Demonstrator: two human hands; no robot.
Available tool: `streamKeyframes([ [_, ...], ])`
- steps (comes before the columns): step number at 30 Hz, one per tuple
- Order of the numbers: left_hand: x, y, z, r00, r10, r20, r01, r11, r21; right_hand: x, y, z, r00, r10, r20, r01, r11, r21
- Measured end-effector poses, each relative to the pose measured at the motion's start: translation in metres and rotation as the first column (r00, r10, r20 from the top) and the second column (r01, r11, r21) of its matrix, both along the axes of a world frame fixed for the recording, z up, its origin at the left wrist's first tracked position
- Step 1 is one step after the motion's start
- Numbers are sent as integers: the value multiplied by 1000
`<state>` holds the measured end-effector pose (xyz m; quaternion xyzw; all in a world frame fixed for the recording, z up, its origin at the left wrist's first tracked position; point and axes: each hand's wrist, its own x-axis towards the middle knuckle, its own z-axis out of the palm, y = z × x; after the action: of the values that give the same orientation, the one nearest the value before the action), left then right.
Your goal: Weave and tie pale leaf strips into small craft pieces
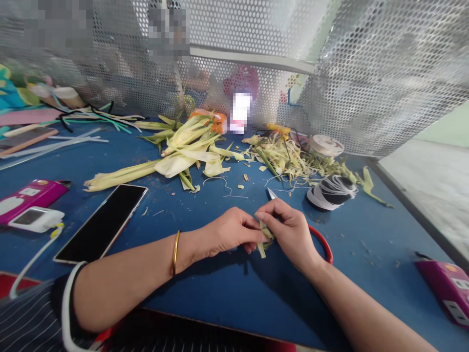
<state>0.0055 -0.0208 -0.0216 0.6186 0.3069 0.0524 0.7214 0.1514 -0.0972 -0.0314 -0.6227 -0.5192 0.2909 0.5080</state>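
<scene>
Your left hand [234, 229] and right hand [291, 231] meet right of the frame's centre, both pinching a small pale-green husk strip [263, 250] between fingertips. You seem to be folding or shaping it; the next move likely calls for a steady left pinch while the right fingers work. Red-handled scissors [324, 244] lie partly hidden by your right hand. Beyond, a thread spool [331, 193] sits centre right, husk scraps [287, 159] and long husks [183, 146] across the upper middle of the blue table [227, 303]. Perforated sheeting [256, 29] walls the top.
</scene>
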Motion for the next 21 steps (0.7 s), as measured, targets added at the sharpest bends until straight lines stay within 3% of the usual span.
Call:
streamKeyframes([
  [3, 0, 3, 5, 992, 124, 33, -125, 991, 37, 3, 3, -1, 990, -62, -125, 55, 997, -54],
  [6, 0, 6, 9, 981, 190, 42, -192, 980, 57, 6, 3, -1, 989, -69, -132, 55, 993, -102],
  [21, 2, 8, 9, 964, 265, 18, -262, 962, -80, 5, 4, -6, 983, -149, -110, 141, 987, -80],
])
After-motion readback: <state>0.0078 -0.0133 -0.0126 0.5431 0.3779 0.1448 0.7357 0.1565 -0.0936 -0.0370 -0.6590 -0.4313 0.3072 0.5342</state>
